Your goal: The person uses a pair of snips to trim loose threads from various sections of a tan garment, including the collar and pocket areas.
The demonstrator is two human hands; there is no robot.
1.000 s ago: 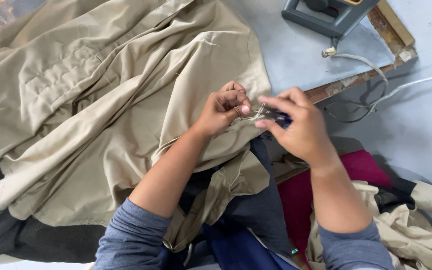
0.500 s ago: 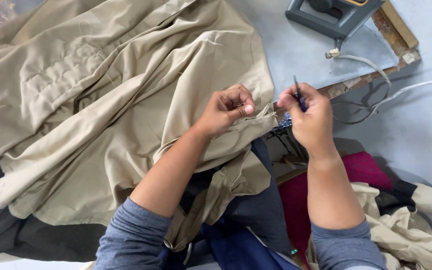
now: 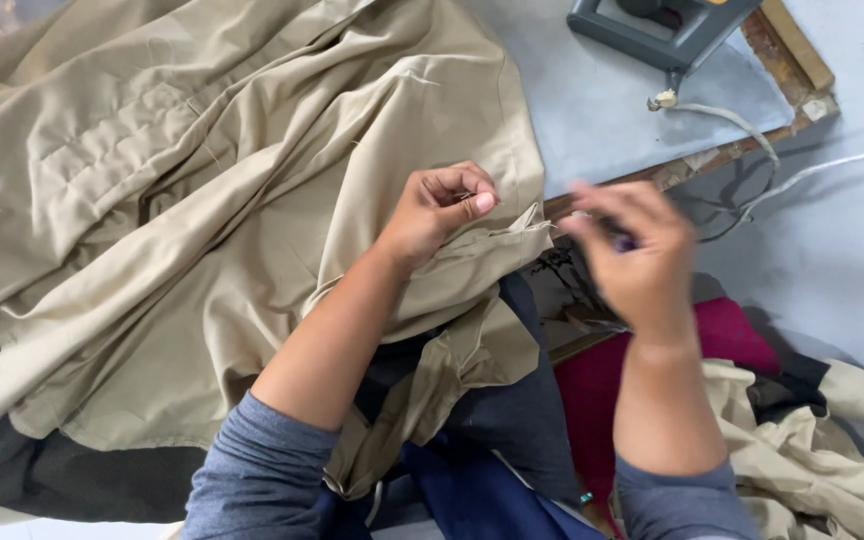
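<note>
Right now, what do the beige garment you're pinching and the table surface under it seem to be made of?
The beige garment looks like a woven cotton or cotton-blend cloth, matte: it folds in soft creases and shows stitched seams. The left hand pinches its edge. The table has a smooth grey top, perhaps laminate or painted board, with a chipped brown wood-like edge. Exact fibre cannot be told. The right hand is blurred.

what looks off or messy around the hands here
Nothing looks damaged or spilled. The beige garment lies rumpled in loose folds, its edge pinched by the left hand. The right hand is motion-blurred, so what it holds is unclear. A frayed wooden board edge shows beside it.
</note>
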